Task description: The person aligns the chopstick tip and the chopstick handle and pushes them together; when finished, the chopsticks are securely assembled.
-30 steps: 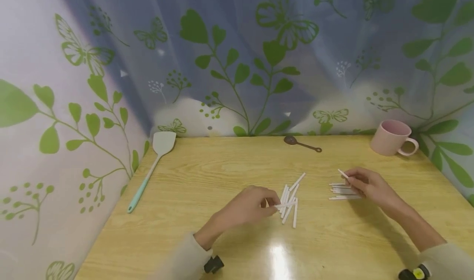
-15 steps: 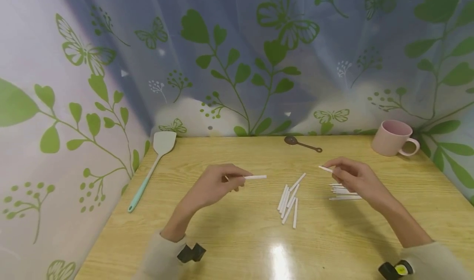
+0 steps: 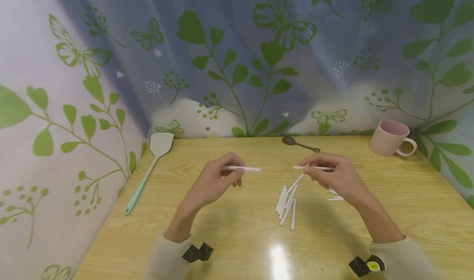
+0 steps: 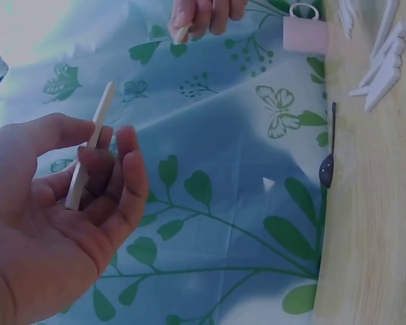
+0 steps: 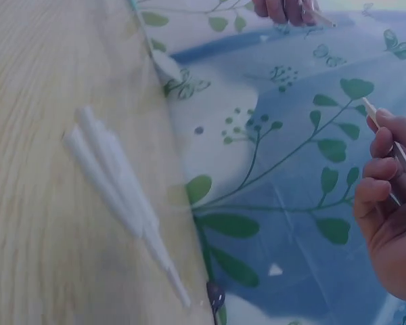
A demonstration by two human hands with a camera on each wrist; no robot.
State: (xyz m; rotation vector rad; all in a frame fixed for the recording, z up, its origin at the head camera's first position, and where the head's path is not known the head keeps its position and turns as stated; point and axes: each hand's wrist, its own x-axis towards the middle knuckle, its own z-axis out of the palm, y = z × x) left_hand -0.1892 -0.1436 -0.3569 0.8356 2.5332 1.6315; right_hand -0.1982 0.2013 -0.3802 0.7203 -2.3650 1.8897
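Both hands are raised above the table, each with a slim white stick. My left hand [image 3: 212, 183] pinches one white stick [image 3: 253, 169] between thumb and fingers, its free end pointing right; in the left wrist view this stick [image 4: 103, 105] runs across the palm side of the fingers. The right hand [image 3: 342, 179] grips a second white stick [image 3: 298, 167], whose tip points left towards the first. A gap separates the two tips. Below and between the hands lies a loose pile of white sticks [image 3: 286, 206]. Further right, a smaller row of sticks [image 3: 335, 198] is partly hidden by the right hand.
A brown spoon [image 3: 301, 144] lies near the table's back edge. At the back right stands a pink mug [image 3: 389, 138]. A spatula [image 3: 148, 175] with a mint-green handle lies along the left side. Patterned curtain [image 3: 229, 86] surrounds the wooden table [image 3: 237, 247].
The left hand has lifted a stick from the pile and moved up and left. My right hand has come left with its stick, away from the smaller row.
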